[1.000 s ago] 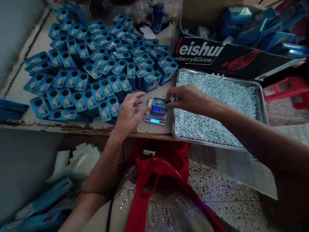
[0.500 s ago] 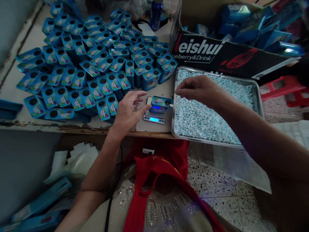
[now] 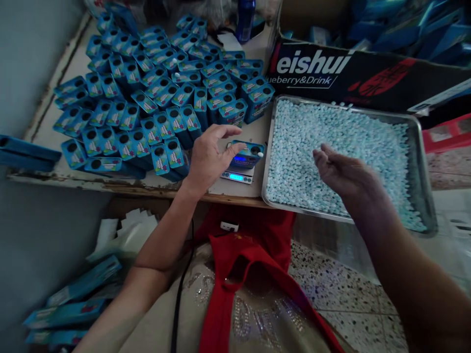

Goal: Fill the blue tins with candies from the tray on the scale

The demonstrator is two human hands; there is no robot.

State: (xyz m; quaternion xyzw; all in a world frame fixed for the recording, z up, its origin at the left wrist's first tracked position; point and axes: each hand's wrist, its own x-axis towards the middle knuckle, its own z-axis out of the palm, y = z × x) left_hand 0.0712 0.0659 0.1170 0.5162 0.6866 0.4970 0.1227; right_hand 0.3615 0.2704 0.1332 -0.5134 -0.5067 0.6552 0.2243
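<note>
A small blue box (image 3: 250, 154) with a round hole in its top stands on a digital scale (image 3: 237, 175) whose display is lit. One white candy piece rests at the box's right corner. My left hand (image 3: 211, 159) is beside the box, thumb and forefinger spread, the thumb reaching across its left top edge. Whether the thumb touches the box I cannot tell. Over a metal tray (image 3: 429, 196) of small pale blue and white candies (image 3: 298, 166) is my right hand (image 3: 342, 171), its fingers curled together. Anything inside those fingers is hidden.
Rows of similar blue boxes (image 3: 150, 130) fill the table's left and middle. Behind the tray stands a black carton (image 3: 371, 73) with more blue packs inside. A dark blue can (image 3: 245, 19) is at the back. Flattened blue packs (image 3: 69, 311) lie below on the left.
My right hand has moved right and nearer to me, from the tray's left edge to over its middle. My left hand has shifted closer over the box. The camera view has shifted slightly.
</note>
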